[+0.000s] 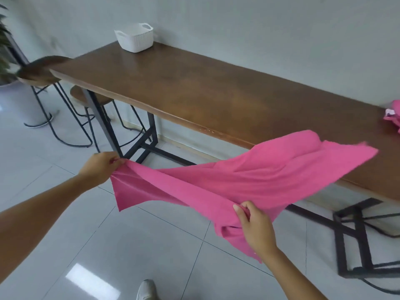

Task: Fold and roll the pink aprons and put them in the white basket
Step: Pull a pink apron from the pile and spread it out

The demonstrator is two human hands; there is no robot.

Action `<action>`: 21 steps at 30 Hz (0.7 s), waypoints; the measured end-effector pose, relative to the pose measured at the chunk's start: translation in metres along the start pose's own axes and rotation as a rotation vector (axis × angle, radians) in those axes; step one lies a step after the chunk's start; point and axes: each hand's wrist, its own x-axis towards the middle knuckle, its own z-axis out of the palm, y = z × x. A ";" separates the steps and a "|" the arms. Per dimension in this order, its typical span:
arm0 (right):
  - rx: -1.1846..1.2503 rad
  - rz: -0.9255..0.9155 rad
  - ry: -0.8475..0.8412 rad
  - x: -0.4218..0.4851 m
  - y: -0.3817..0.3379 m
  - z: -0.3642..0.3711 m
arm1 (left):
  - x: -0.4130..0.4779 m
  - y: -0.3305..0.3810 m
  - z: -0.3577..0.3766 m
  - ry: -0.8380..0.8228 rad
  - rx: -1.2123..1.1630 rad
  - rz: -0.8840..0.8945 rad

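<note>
A pink apron (249, 176) is stretched in the air in front of the long wooden table (194, 89), its far end billowing over the table's front edge. My left hand (99, 167) pinches one corner of it at the left. My right hand (255, 226) grips the near edge lower right, fingers curled into the cloth. The white basket (135, 38) stands at the table's far left end, near the wall. More pink cloth (392, 116) lies on the table at the right edge of view.
Bar stools (54, 87) stand at and under the table's left end, beside a white plant pot (19, 102). Black metal frames (357, 241) sit under the table at right. The floor is glossy grey tile; a shoe (147, 290) shows at the bottom.
</note>
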 end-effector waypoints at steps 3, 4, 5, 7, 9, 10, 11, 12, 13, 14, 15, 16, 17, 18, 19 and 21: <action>0.006 -0.042 -0.016 0.009 -0.032 0.024 | 0.009 -0.033 -0.028 -0.003 0.020 -0.041; 0.002 -0.047 -0.018 0.012 -0.041 0.030 | 0.013 -0.042 -0.037 0.008 0.008 -0.054; 0.000 -0.052 -0.018 0.016 -0.050 0.036 | 0.017 -0.051 -0.045 0.023 -0.014 -0.065; -0.014 -0.064 -0.014 0.023 -0.066 0.045 | 0.027 -0.064 -0.059 0.048 -0.044 -0.068; -0.030 -0.087 -0.010 0.030 -0.080 0.049 | 0.039 -0.074 -0.069 0.045 -0.042 -0.055; -0.030 -0.089 -0.007 0.034 -0.084 0.049 | 0.044 -0.076 -0.072 0.035 -0.028 -0.047; -0.029 -0.083 -0.001 0.038 -0.088 0.048 | 0.048 -0.078 -0.074 0.024 -0.011 -0.036; -0.027 -0.069 0.007 0.041 -0.089 0.047 | 0.051 -0.078 -0.074 0.014 -0.001 -0.024; -0.025 -0.052 0.011 0.044 -0.090 0.045 | 0.054 -0.076 -0.074 0.010 0.000 -0.014; -0.027 -0.032 0.016 0.045 -0.090 0.044 | 0.056 -0.075 -0.072 0.013 -0.004 -0.004; -0.032 -0.016 0.025 0.046 -0.090 0.041 | 0.059 -0.073 -0.071 0.017 -0.009 0.008; -0.037 0.002 0.035 0.047 -0.090 0.039 | 0.062 -0.071 -0.070 0.021 -0.014 0.016; -0.038 0.023 0.043 0.049 -0.091 0.036 | 0.065 -0.069 -0.070 0.023 -0.023 0.022; -0.034 0.046 0.049 0.050 -0.092 0.033 | 0.068 -0.066 -0.070 0.022 -0.034 0.027; -0.029 0.069 0.055 0.051 -0.094 0.030 | 0.072 -0.062 -0.072 0.020 -0.045 0.033; -0.015 0.119 0.080 0.052 -0.099 0.025 | 0.079 -0.054 -0.076 0.010 -0.060 0.060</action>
